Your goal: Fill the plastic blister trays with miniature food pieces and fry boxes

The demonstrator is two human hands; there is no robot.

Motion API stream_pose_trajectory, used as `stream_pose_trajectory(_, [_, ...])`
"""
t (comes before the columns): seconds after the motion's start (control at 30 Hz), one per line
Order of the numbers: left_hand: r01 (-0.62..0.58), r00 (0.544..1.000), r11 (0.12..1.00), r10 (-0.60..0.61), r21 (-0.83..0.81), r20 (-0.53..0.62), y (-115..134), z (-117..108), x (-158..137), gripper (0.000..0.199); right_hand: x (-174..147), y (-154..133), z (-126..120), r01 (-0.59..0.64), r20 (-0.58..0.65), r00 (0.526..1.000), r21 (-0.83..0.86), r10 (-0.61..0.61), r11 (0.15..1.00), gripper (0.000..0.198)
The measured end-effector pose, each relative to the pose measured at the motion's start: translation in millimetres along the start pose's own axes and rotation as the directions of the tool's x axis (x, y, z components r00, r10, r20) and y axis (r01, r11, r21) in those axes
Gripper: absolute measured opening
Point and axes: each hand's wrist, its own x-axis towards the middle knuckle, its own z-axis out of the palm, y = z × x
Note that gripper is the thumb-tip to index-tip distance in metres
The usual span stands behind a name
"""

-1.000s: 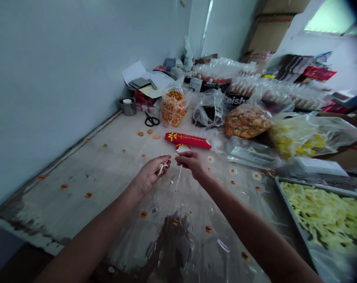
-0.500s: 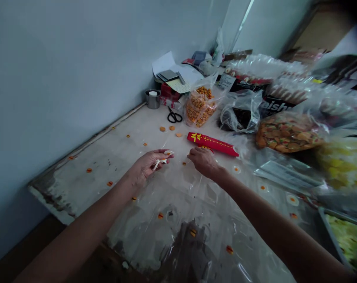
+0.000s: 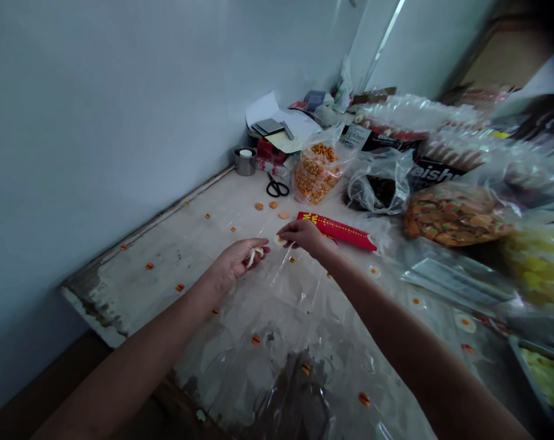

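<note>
Looking down through the head camera, I am working with both hands over a table (image 3: 134,293) spread with clear plastic film (image 3: 277,293). My left hand (image 3: 242,256) is curling loosely around some white pieces (image 3: 255,255); I cannot tell how many it is holding. My right hand (image 3: 306,238) is keeping a narrow fingertip pinch on a fried-egg-shaped piece (image 3: 280,240), which is sitting just beside the left fingertips without touching them, so far as I can see. I cannot tell whether it is resting on the film or hanging above it.

To the right, three more egg-shaped pieces are lying apart in a slanting row, the nearest one (image 3: 373,271) near my right forearm. Small burger-shaped pieces, such as this one (image 3: 363,399), are dotting the film well apart from one another. A red packet (image 3: 350,234) is lying just beyond the right hand.

I am judging the step in hand to be handling egg-shaped pieces singly, with the left hand serving as the store. The next move, I am thinking, is calling for a light, exact fingertip release, with the left fingers staying curled so that nothing is slipping out.
</note>
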Motion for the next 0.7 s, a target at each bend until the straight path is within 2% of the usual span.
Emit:
stream_pose_trajectory(0.07, [-0.013, 0.999, 0.998, 0.01, -0.057, -0.041, 13.1, -12.2, 2.9, 0.01, 29.8, -6.2, -5.1, -0.038, 0.042, 0.998, -0.037, 0.04, 0.999, 0.006])
stream_pose_trajectory(0.2, [-0.055, 0.994, 0.961, 0.025, -0.271, -0.111, 36.7, -28.9, 7.1, 0.012, 81.1, -18.9, -2.6, -0.102, 0.093, 0.987, -0.287, 0.134, 0.953, 0.024])
stream_pose_trajectory(0.33, [-0.026, 0.997, 0.927, -0.005, -0.375, -0.083, 44.2, -32.2, 7.9, 0.016, 96.9, -16.7, 1.7, -0.047, 0.059, 0.994, -0.518, 0.091, 0.854, 0.024])
stream_pose_trajectory(0.43, [-0.014, 1.0, 0.92, 0.004, -0.391, -0.025, 42.4, -31.7, 4.2, 0.027, 80.4, -14.2, 4.5, 0.002, -0.076, 0.996, -0.533, -0.051, 0.846, 0.023])
stream_pose_trajectory(0.5, [-0.03, 0.999, 0.92, 0.035, -0.391, 0.004, 39.8, -31.8, 1.2, 0.033, 58.0, -17.5, 11.5, 0.088, -0.163, 0.969, -0.476, -0.186, 0.875, 0.027])
stream_pose_trajectory(0.53, [-0.045, 0.999, 0.92, 0.05, -0.39, 0.003, 38.3, -31.9, 0.1, 0.036, 44.9, -20.4, 17.2, 0.153, -0.162, 0.957, -0.428, -0.243, 0.891, 0.031])
stream_pose_trajectory(0.6, [-0.081, 0.997, 0.922, 0.082, -0.38, -0.014, 34.8, -32.1, -0.8, 0.038, 18.3, -26.4, 32.1, 0.292, -0.065, 0.943, -0.313, -0.327, 0.904, 0.035])
stream_pose_trajectory(0.7, [-0.122, 0.992, 0.915, 0.122, -0.385, -0.023, 27.3, -31.2, 0.0, 0.035, -12.3, -30.2, 57.3, 0.459, 0.064, 0.886, -0.249, -0.458, 0.853, 0.024])
